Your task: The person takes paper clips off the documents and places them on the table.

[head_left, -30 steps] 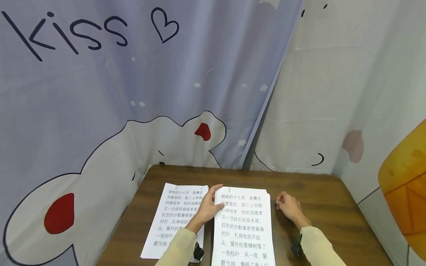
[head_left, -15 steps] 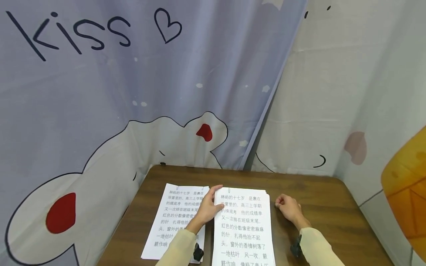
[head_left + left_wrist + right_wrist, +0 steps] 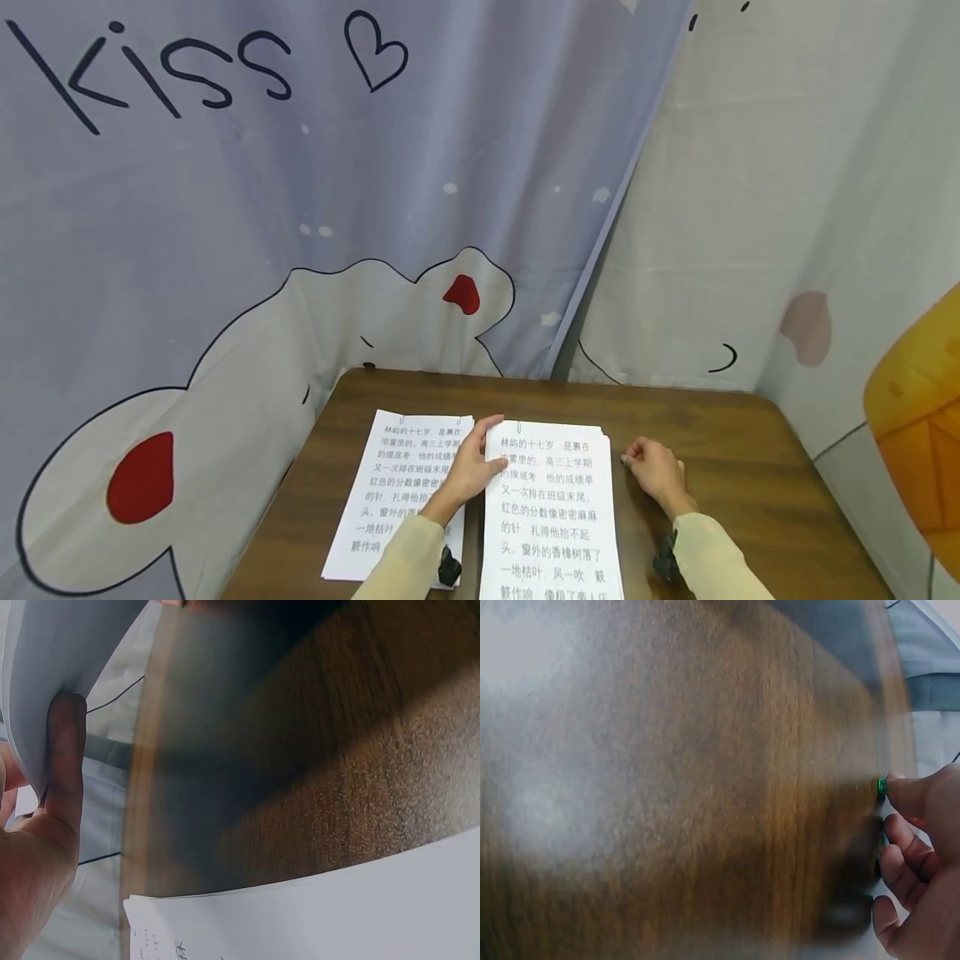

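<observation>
Fingers [image 3: 900, 874] of both hands are gripping, closed down on what they hold. Leftmost, a clipped stack [image 3: 405, 468] of printed sheets is lying on the wooden table [image 3: 720, 425], partly covered by the left sleeve [image 3: 408, 554]. Next, the left hand [image 3: 471, 468] is pinching the left edge of a second stack [image 3: 551, 510], holding it raised. Rightmost, the right hand [image 3: 657, 473] is pinching a small green item [image 3: 882, 786] near that second stack.

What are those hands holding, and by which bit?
Left hand: the right paper stack, by its left edge near the top. Right hand: a tiny green thing; the gripped part is hidden.
</observation>
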Tool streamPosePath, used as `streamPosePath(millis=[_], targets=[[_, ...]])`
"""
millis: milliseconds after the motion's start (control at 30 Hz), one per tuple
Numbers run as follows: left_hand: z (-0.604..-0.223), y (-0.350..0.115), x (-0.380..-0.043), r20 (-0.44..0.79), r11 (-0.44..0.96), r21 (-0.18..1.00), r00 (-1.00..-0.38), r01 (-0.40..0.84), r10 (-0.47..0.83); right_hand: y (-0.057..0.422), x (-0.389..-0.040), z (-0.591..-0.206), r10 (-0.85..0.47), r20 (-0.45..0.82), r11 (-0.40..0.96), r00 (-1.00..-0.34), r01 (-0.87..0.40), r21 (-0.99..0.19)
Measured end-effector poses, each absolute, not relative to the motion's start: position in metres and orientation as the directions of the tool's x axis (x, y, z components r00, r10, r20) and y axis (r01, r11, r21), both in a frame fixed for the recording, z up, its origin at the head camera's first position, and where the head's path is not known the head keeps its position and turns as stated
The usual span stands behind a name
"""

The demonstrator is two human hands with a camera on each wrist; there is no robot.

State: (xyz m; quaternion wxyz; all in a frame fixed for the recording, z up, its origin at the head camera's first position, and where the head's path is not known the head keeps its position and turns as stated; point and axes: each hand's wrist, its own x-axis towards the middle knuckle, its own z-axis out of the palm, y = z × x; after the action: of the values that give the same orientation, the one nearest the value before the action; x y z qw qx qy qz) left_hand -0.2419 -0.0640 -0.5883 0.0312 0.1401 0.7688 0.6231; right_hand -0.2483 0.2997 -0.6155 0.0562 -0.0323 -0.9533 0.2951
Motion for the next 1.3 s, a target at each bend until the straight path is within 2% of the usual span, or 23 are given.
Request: streamPosePath(millis=[233, 467, 767, 900, 1100, 1300], targets=[[-0.584, -0.063, -0.246, 0.147, 0.162, 0.968, -0.956, 0.192, 0.254, 0.295, -0.257, -0.594, 0.153, 0.109, 0.789, -0.982, 0.055, -0.612], [-0.581, -0.062, -0.246, 0.13, 0.174, 0.969, -0.96, 0.177, 0.248, 0.28, -0.272, -0.568, 0.113, 0.18, 0.755, -0.977, -0.033, -0.655], [-0.585, -0.048, -0.241, 0.143, 0.155, 0.97, -0.955, 0.187, 0.26, 0.243, -0.278, -0.545, -0.038, 0.339, 0.708, -0.94, -0.265, -0.655], [-0.583, -0.041, -0.24, 0.155, 0.138, 0.97, -0.95, 0.198, 0.272, 0.222, -0.275, -0.538, -0.153, 0.328, 0.669, -0.932, -0.342, -0.66], [-0.577, -0.034, -0.24, 0.157, 0.126, 0.972, -0.946, 0.199, 0.284, 0.199, -0.276, -0.531, -0.279, 0.346, 0.664, -0.896, -0.44, -0.604], [-0.575, -0.036, -0.239, 0.161, 0.108, 0.974, -0.945, 0.198, 0.285, 0.184, -0.276, -0.528, -0.345, 0.283, 0.667, -0.895, -0.446, -0.597]])
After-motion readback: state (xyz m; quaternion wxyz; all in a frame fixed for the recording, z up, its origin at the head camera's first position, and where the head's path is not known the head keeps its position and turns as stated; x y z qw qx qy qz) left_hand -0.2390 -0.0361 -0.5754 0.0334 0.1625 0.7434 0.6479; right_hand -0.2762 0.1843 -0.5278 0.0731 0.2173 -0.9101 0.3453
